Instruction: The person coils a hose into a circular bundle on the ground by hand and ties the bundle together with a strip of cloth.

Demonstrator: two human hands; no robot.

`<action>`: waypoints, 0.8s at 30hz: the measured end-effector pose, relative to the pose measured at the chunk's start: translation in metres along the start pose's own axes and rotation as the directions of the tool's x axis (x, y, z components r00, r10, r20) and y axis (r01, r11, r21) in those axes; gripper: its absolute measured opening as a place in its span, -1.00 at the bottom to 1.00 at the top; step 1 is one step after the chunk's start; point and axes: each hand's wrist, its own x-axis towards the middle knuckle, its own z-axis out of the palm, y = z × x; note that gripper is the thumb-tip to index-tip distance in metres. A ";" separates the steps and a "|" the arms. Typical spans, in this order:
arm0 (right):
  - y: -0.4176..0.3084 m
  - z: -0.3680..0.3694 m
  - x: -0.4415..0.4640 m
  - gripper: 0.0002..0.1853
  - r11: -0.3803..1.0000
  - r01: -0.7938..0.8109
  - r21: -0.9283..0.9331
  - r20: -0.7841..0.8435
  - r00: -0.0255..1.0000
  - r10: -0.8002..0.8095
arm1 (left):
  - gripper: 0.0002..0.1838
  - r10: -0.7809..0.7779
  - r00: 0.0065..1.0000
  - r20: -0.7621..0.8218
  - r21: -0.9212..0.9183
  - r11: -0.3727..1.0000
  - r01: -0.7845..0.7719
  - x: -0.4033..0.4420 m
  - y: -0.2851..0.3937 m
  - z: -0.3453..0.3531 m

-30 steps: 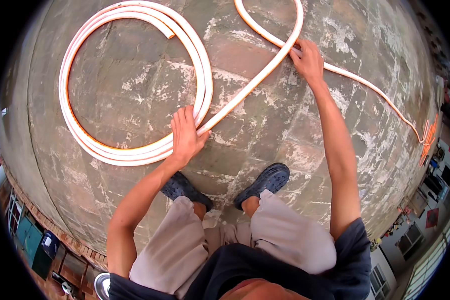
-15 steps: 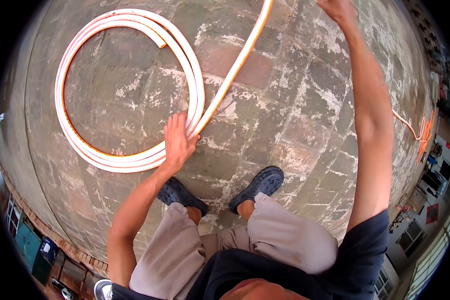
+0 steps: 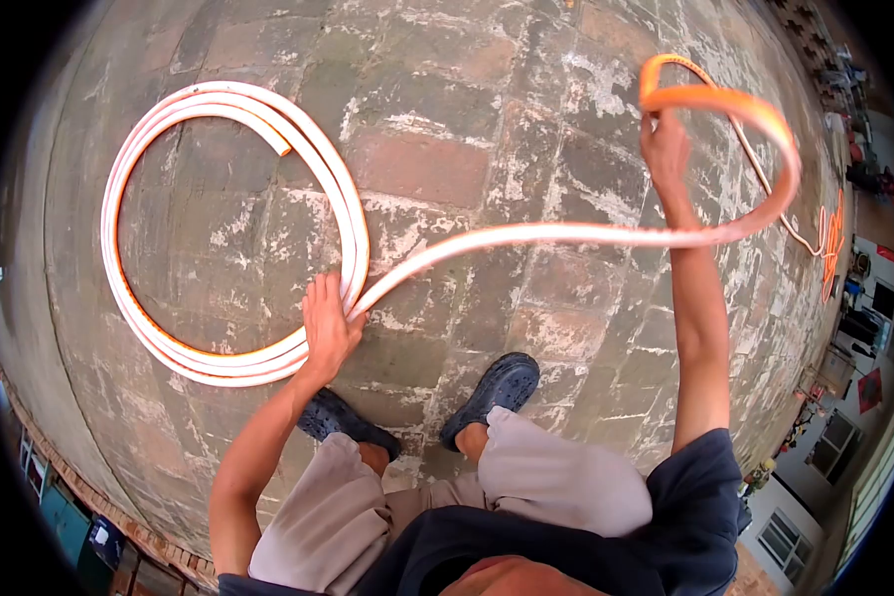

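Observation:
A white hose with an orange stripe (image 3: 566,232) lies partly coiled on the paved ground at the left. My left hand (image 3: 330,323) is closed over the coil's lower right side, where the loops meet. From there a length of hose runs right, over my right forearm, and bends up into a raised loop. My right hand (image 3: 666,149) grips the hose under the orange bend at the upper right. The cut end of the hose (image 3: 286,149) rests inside the top of the coil.
My feet in dark clogs (image 3: 492,397) stand just below the coil. A thinner line leads from the raised loop toward a tangled orange cord (image 3: 832,243) at far right. Household items and a building line the right edge; a low brick border (image 3: 119,497) runs at lower left.
My right hand has come down and nearer from the top edge, bringing a curved loop of hose into view. The straight length now sags sideways. My left hand stays on the coil.

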 end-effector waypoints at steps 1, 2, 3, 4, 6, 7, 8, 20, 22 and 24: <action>0.055 0.043 -0.016 -0.45 0.978 0.208 0.003 0.052 0.977 -0.208 | -0.17 0.010 1.000 0.010 0.001 1.000 -0.010 -0.001 0.000 -0.002; 0.077 0.054 -0.033 -0.42 0.938 0.066 0.340 0.270 0.949 -0.164 | -0.19 0.017 1.000 0.017 0.019 1.000 -0.017 -0.002 0.000 -0.003; 0.078 0.047 -0.046 -0.42 0.942 0.053 0.332 0.273 0.950 -0.150 | -0.20 0.023 0.999 0.025 0.035 0.999 -0.024 -0.002 0.000 -0.004; 0.075 0.036 -0.066 -0.43 0.757 -0.310 0.576 0.425 0.904 0.048 | -0.19 0.032 0.999 0.040 0.018 0.999 -0.033 -0.001 0.000 -0.006; 0.076 -0.007 -0.099 -0.44 0.323 -0.655 0.683 0.688 0.726 0.018 | -0.20 0.052 0.998 0.035 0.022 0.998 -0.053 -0.002 -0.003 -0.004; 0.095 -0.015 -0.108 -0.44 0.329 -0.656 0.680 0.685 0.728 0.035 | -0.20 0.057 0.998 0.013 0.032 0.998 -0.057 -0.002 -0.003 -0.002; 0.118 -0.024 -0.118 -0.41 0.097 -0.783 0.614 0.779 0.621 0.081 | -0.21 0.055 0.998 0.009 0.030 0.998 -0.055 -0.002 -0.002 -0.002; -0.060 -0.092 -0.069 -0.37 0.567 -0.438 0.698 0.577 0.813 -0.081 | -0.19 0.054 0.999 -0.003 0.035 0.998 -0.054 0.003 -0.009 0.001; -0.120 -0.060 -0.054 -0.31 0.589 -0.390 0.708 0.581 0.796 -0.172 | -0.23 0.049 0.999 0.010 0.031 0.998 -0.049 0.002 -0.008 -0.001; -0.187 -0.031 -0.044 -0.26 0.678 -0.271 0.683 0.561 0.790 -0.249 | -0.27 0.052 0.999 -0.008 0.025 0.998 -0.051 0.000 -0.006 -0.002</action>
